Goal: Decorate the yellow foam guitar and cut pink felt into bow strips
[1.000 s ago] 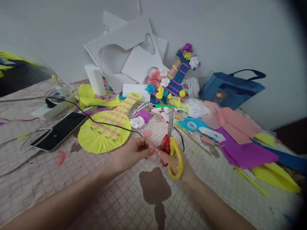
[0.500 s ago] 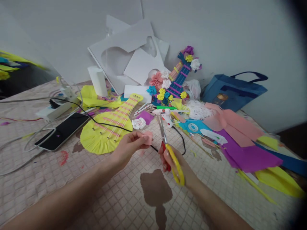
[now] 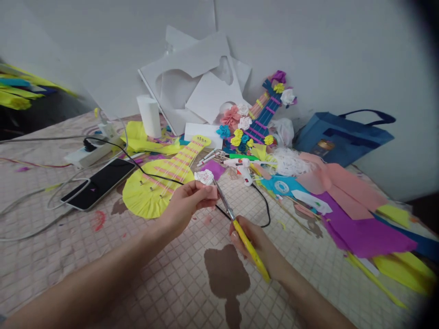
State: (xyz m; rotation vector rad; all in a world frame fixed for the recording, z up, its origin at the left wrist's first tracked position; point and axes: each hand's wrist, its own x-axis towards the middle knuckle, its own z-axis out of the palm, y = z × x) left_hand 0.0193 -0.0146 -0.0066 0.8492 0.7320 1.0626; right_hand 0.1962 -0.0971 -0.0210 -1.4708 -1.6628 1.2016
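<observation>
Pink paper (image 3: 213,193) is pinched in my left fingers (image 3: 202,195); just right of them, my right fingers (image 3: 236,240) grip scissors (image 3: 240,232), blades (image 3: 225,201) best kept off skin.

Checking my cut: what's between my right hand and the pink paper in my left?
In the head view, the scissors' blades lie in that gap, with some black cord visible behind.

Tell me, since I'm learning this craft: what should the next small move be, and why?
Probably a small snip into the pink paper: the left hand pinches it with an end sticking out, and the right hand holds scissors with the blades close by that end. Whether they are open is unclear.
</observation>
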